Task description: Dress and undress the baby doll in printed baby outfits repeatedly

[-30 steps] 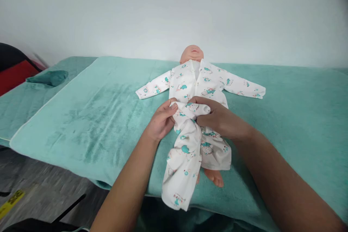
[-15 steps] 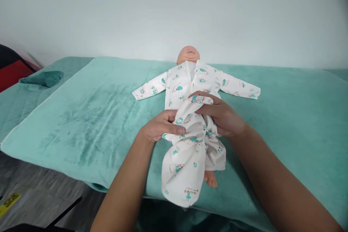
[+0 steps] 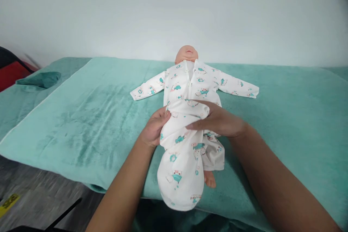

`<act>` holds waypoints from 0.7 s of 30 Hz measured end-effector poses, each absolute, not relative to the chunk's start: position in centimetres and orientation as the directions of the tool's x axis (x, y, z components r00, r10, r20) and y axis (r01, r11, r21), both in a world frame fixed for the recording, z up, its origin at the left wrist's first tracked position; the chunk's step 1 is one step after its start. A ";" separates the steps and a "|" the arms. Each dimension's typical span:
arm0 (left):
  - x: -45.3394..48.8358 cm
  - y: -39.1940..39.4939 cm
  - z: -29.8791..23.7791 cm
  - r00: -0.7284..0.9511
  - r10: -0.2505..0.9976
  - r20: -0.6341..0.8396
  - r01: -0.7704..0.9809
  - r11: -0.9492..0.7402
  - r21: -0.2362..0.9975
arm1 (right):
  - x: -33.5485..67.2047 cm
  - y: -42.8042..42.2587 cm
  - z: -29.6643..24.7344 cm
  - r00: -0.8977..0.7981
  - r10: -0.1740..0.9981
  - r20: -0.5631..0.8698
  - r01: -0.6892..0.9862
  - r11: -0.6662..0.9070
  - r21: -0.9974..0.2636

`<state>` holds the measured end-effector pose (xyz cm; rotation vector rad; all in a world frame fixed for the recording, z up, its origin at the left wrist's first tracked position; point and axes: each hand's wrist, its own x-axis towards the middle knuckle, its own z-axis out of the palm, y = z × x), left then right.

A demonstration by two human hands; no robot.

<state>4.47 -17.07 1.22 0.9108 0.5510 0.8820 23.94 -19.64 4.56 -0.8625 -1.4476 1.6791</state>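
A baby doll (image 3: 186,53) lies on its back on a teal towel (image 3: 89,116), dressed in a white printed top with both sleeves spread out. My left hand (image 3: 153,128) and my right hand (image 3: 217,119) both grip the waistband of matching white printed trousers (image 3: 181,159) at the doll's belly. The trouser fabric bulges loosely toward the table's near edge. One bare doll foot (image 3: 210,179) sticks out below the fabric.
A folded dark teal cloth (image 3: 39,79) lies at the far left of the table. A black and red chair (image 3: 9,70) stands behind it. A plain white wall runs along the back. Grey floor shows at the lower left.
Both hands have shifted along the trouser waistband; the left hand went down toward me, then back up beside the right. The hanging trouser leg now bulges rounder.
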 end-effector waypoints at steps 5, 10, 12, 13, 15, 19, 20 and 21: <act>3.9 -16.8 1.7 0.720 0.691 -0.064 -0.237 0.331 0.914 | 23.6 -19.5 3.2 -0.308 0.947 0.091 -0.382 -0.036 -0.923; 4.2 -17.6 2.6 0.698 0.709 -0.101 -0.173 0.303 0.937 | 24.4 -19.6 3.2 -0.323 0.943 0.087 -0.308 -0.018 -0.951; 4.6 -19.0 3.1 0.609 0.789 -0.078 -0.229 0.269 0.935 | 25.0 -19.7 3.5 -0.387 0.920 0.054 -0.195 -0.024 -0.981; 4.7 -20.0 3.5 0.558 0.826 -0.078 -0.244 0.253 0.936 | 25.3 -19.8 3.8 -0.440 0.898 0.029 -0.110 -0.022 -0.994; 5.1 -22.5 4.3 0.457 0.880 -0.132 -0.222 0.256 0.941 | 25.7 -20.0 4.6 -0.553 0.832 -0.032 0.092 0.023 -0.996; 6.1 -28.2 6.0 0.251 0.902 -0.351 -0.238 0.408 0.881 | 25.3 -20.4 6.1 -0.651 0.755 -0.080 0.378 0.231 -0.897; 6.4 -29.5 6.3 0.204 0.897 -0.393 -0.286 0.438 0.852 | 25.0 -20.5 6.3 -0.663 0.744 -0.082 0.409 0.268 -0.873; 6.7 -30.7 6.4 0.162 0.886 -0.434 -0.334 0.463 0.821 | 24.7 -20.5 6.4 -0.676 0.732 -0.090 0.430 0.293 -0.854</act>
